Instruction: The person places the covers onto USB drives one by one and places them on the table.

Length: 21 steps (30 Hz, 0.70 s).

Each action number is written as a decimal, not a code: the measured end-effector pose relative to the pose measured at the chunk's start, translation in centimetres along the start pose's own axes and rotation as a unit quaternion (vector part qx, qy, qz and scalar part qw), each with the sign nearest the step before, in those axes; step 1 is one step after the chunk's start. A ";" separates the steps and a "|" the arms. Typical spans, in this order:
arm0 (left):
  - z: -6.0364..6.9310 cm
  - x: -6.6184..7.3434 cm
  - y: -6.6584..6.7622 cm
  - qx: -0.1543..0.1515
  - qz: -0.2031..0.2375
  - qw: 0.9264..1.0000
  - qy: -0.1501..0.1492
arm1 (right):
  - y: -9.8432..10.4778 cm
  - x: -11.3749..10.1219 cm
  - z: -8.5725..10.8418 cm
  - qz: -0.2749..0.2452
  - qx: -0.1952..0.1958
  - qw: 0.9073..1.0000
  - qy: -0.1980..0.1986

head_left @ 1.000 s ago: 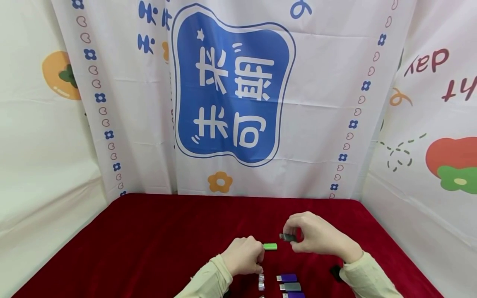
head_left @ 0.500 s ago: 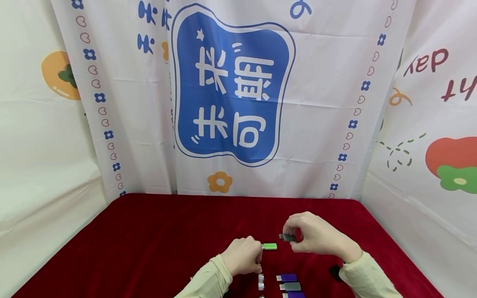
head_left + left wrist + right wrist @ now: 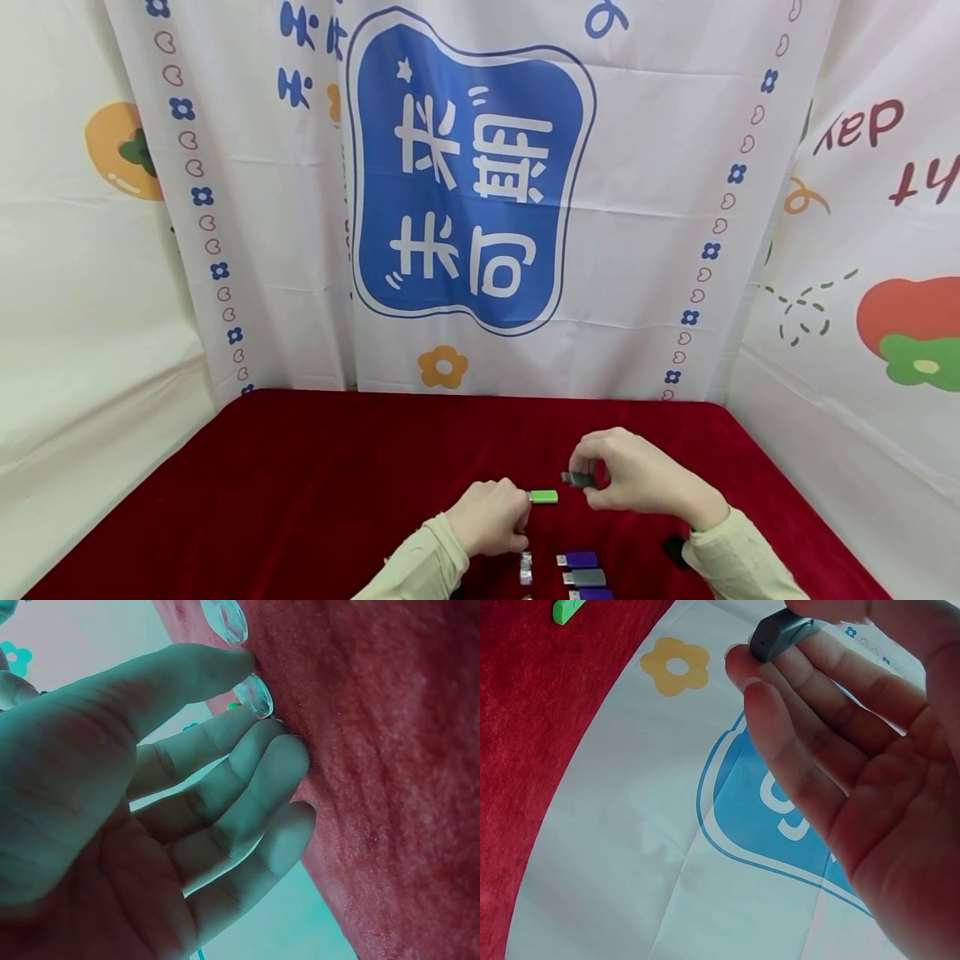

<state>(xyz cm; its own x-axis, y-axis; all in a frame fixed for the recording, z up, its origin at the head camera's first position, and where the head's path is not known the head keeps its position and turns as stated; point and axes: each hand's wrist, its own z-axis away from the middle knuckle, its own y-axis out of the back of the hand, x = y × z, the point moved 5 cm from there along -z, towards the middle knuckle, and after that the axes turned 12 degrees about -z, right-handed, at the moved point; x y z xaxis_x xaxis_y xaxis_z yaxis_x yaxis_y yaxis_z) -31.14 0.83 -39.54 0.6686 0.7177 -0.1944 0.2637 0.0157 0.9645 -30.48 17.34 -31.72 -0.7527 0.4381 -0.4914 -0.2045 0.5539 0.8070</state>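
Note:
The fingers and thumb of my left hand [image 3: 491, 517] [image 3: 187, 787] close around a small clear cap [image 3: 256, 696] at the cloth, above a column of clear caps [image 3: 526, 576]. My right hand [image 3: 637, 475] [image 3: 855, 742] pinches a dark grey USB stick [image 3: 579, 479] [image 3: 780, 635] above the cloth, its plug end toward the left. Between the hands lies a green USB stick [image 3: 543, 497] [image 3: 568, 609], its left end next to my left hand's knuckles. Another clear cap [image 3: 225, 620] shows beyond the thumb in the left wrist view.
Purple [image 3: 581, 559], grey [image 3: 588, 577] and purple [image 3: 596, 594] USB sticks lie in a column at the near edge of the view. A black object [image 3: 676, 551] sits beside the right sleeve. Red cloth [image 3: 337, 467] covers the table, with printed curtains around it.
My left hand has shifted down very slightly toward the column of clear caps. The right hand keeps its grip on the grey stick in nearly the same place.

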 end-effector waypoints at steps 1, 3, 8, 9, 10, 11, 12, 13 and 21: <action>0.0 0.0 0.0 0.001 0.005 1.000 0.000 | 0.0 0.0 0.0 0.000 0.000 1.000 0.000; 0.0 -0.1 0.1 0.004 0.020 1.000 -0.001 | 0.0 0.0 0.0 -0.002 -0.001 1.000 -0.001; -0.1 -0.2 0.3 0.025 0.051 0.998 -0.020 | -0.1 0.0 0.0 -0.004 -0.002 1.000 -0.003; -0.1 -0.2 0.3 0.028 0.054 0.998 -0.025 | -0.1 0.0 0.1 -0.005 -0.002 1.000 -0.003; -0.1 -0.2 0.4 0.031 0.056 0.998 -0.029 | -0.1 0.0 0.1 -0.005 -0.002 1.000 -0.004; -0.1 -0.2 0.4 0.032 0.059 0.997 -0.032 | -0.1 0.0 0.1 -0.006 -0.002 1.000 -0.005; -0.1 -0.2 0.4 0.032 0.062 0.997 -0.035 | -0.1 0.0 0.1 -0.007 -0.003 1.000 -0.005; -0.1 -0.2 0.4 0.030 0.067 0.997 -0.036 | -0.1 0.1 0.1 -0.005 -0.003 1.000 -0.005; -0.3 -0.7 0.9 0.021 0.116 0.992 -0.039 | 0.0 0.0 0.0 -0.004 -0.003 1.000 -0.006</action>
<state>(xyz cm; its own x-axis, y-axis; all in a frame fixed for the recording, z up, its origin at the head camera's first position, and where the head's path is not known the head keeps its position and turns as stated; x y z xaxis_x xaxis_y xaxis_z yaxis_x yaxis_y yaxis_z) -31.57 0.54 -38.52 0.7660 0.6426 0.0169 0.1246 -0.1742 0.9768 -30.48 17.35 -31.79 -0.7437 0.4418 -0.5016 -0.2137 0.5539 0.8047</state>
